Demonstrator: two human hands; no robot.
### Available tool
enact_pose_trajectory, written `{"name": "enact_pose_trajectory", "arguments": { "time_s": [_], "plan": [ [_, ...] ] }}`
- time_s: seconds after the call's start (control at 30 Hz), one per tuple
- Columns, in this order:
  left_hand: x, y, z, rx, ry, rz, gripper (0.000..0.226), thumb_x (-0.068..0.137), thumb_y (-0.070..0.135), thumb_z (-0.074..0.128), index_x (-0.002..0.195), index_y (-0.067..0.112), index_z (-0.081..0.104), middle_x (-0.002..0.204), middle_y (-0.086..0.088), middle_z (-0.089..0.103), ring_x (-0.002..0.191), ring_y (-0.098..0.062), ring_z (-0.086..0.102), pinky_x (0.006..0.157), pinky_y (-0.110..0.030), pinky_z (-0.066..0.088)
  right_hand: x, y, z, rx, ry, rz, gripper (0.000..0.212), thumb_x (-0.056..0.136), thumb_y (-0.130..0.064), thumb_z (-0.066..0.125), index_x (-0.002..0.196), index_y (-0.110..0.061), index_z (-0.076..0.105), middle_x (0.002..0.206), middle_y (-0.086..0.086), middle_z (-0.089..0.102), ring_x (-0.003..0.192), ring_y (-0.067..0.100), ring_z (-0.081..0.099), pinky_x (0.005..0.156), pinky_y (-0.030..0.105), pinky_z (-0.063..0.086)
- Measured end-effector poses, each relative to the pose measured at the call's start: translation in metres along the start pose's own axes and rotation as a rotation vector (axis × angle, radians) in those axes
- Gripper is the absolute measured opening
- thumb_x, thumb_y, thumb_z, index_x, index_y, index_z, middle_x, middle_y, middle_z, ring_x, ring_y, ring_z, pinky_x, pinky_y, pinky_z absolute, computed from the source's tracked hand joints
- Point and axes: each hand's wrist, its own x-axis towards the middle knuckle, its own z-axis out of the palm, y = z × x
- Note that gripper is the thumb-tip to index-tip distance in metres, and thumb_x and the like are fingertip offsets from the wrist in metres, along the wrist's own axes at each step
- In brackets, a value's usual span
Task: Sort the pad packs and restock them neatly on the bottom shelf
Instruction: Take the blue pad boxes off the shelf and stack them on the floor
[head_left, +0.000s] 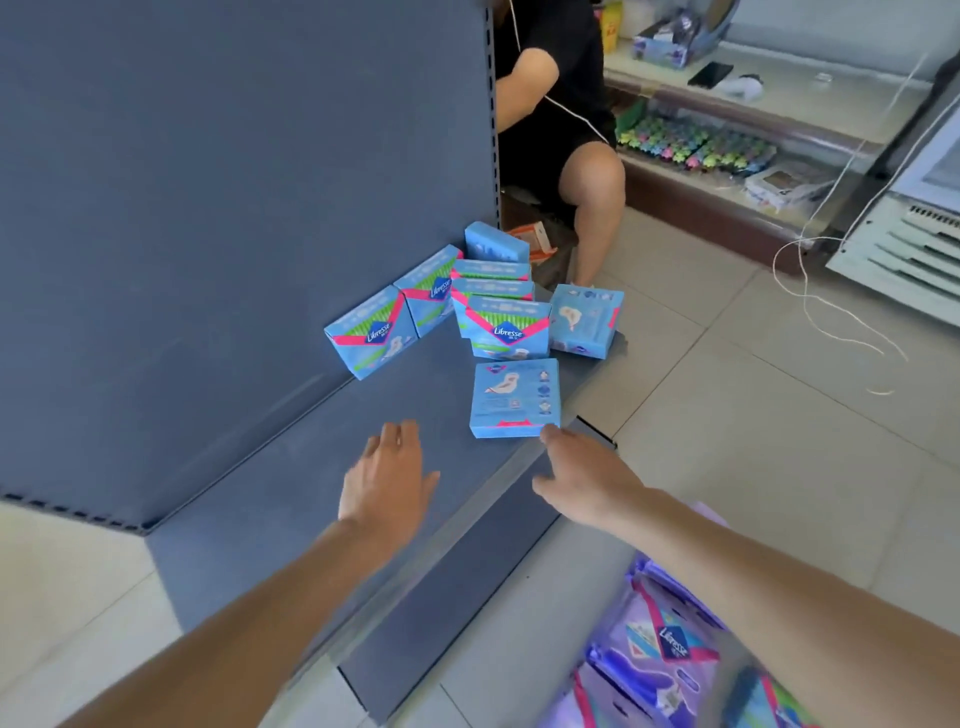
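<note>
Blue cardboard pad packs (506, 322) lay jumbled on the grey metal bottom shelf (270, 493), purple plastic packs (660, 644) unshelved; left hand (387, 475) and right hand (584, 480) hovered loose-fingered, empty.

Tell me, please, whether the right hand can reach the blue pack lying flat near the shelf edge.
Probably yes: the open right hand has its fingers at the near corner of the flat blue pack, and nothing lies between them.

Single view: a wide-angle head-worn camera facing forward and down, near and above the bottom shelf (291, 493), which runs diagonally from lower centre to mid-frame. The back panel (234, 182) fills the upper left, and the tiled floor (727, 415) fills the right.
</note>
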Motion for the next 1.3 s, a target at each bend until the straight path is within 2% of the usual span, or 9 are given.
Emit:
{"name": "enact_pose_trajectory", "arguments": {
  "time_s": [0.17,0.27,0.37,0.53,0.7,0.83,1.0,1.17,1.3],
  "plan": [
    [0.071,-0.037,-0.021,0.112,0.101,-0.066,0.049,0.089,0.019,0.061,0.13,0.005,0.036,0.13,-0.012,0.038,0.118,-0.03,0.043,0.084,-0.039,0.044,0.039,-0.027,0.0,0.015,0.113,-0.053,0.039,0.091,-0.021,0.05,0.127,-0.008,0.042,0.124,0.009,0.054,0.113,0.029,0.051,0.074,0.031,0.04],
    [0.103,-0.051,-0.026,0.149,0.138,-0.067,0.055,0.086,0.01,0.06,0.134,0.004,0.034,0.136,-0.013,0.033,0.118,-0.032,0.041,0.084,-0.039,0.043,0.065,-0.034,-0.006,0.038,0.183,-0.078,0.039,0.091,-0.019,0.052,0.128,-0.007,0.043,0.127,0.009,0.052,0.116,0.028,0.049,0.082,0.034,0.044],
    [0.127,-0.06,-0.023,0.151,0.16,-0.049,0.059,0.085,0.007,0.061,0.137,0.004,0.033,0.143,-0.014,0.028,0.124,-0.033,0.037,0.087,-0.04,0.043,0.091,-0.033,-0.015,0.005,0.305,-0.067,0.039,0.091,-0.016,0.053,0.126,-0.006,0.043,0.124,0.011,0.048,0.115,0.029,0.046,0.082,0.035,0.041],
    [0.149,-0.071,-0.006,0.113,0.144,-0.007,0.08,0.085,0.009,0.063,0.148,0.004,0.014,0.148,-0.016,0.019,0.129,-0.034,0.03,0.092,-0.041,0.044,0.128,-0.021,-0.035,0.019,0.504,0.009,0.059,0.088,-0.012,0.062,0.139,-0.005,0.032,0.137,0.014,0.036,0.126,0.03,0.035,0.093,0.037,0.041],
    [0.163,-0.075,0.003,0.19,0.242,-0.009,0.069,0.078,0.002,0.067,0.135,-0.005,0.03,0.126,-0.021,0.034,0.108,-0.035,0.037,0.085,-0.037,0.042,0.159,-0.001,-0.039,0.143,0.429,0.133,0.058,0.086,-0.007,0.065,0.134,-0.003,0.033,0.132,0.017,0.04,0.123,0.031,0.039,0.089,0.034,0.039],
    [0.172,-0.081,0.002,0.224,0.243,-0.014,0.063,0.073,-0.001,0.074,0.124,0.001,0.037,0.125,-0.02,0.035,0.106,-0.034,0.038,0.087,-0.032,0.038,0.168,0.002,-0.032,0.221,0.404,0.162,0.052,0.085,-0.007,0.067,0.127,-0.002,0.036,0.122,0.018,0.048,0.115,0.03,0.047,0.076,0.03,0.036],
    [0.17,-0.085,-0.003,0.457,0.259,-0.006,0.044,0.085,0.022,0.067,0.115,0.001,0.043,0.113,-0.015,0.041,0.099,-0.029,0.044,0.086,-0.031,0.036,0.168,-0.005,-0.028,0.203,0.466,0.149,0.04,0.085,-0.006,0.067,0.118,-0.001,0.044,0.117,0.018,0.051,0.109,0.029,0.051,0.073,0.029,0.033],
    [0.169,-0.092,0.002,0.219,0.254,-0.017,0.042,0.088,0.018,0.065,0.12,-0.002,0.046,0.12,-0.021,0.043,0.11,-0.038,0.038,0.088,-0.037,0.035,0.169,-0.011,-0.025,0.265,0.514,0.084,0.036,0.083,-0.006,0.068,0.114,-0.004,0.051,0.115,0.015,0.058,0.106,0.03,0.057,0.079,0.032,0.043],
    [0.157,-0.097,0.002,-0.112,0.24,-0.012,0.035,0.093,0.02,0.058,0.116,-0.003,0.045,0.116,-0.021,0.048,0.102,-0.041,0.048,0.08,-0.043,0.039,0.165,-0.022,-0.03,0.369,0.575,0.013,0.034,0.083,-0.008,0.069,0.113,-0.005,0.053,0.113,0.011,0.06,0.102,0.024,0.059,0.076,0.027,0.042]
  ]
}}
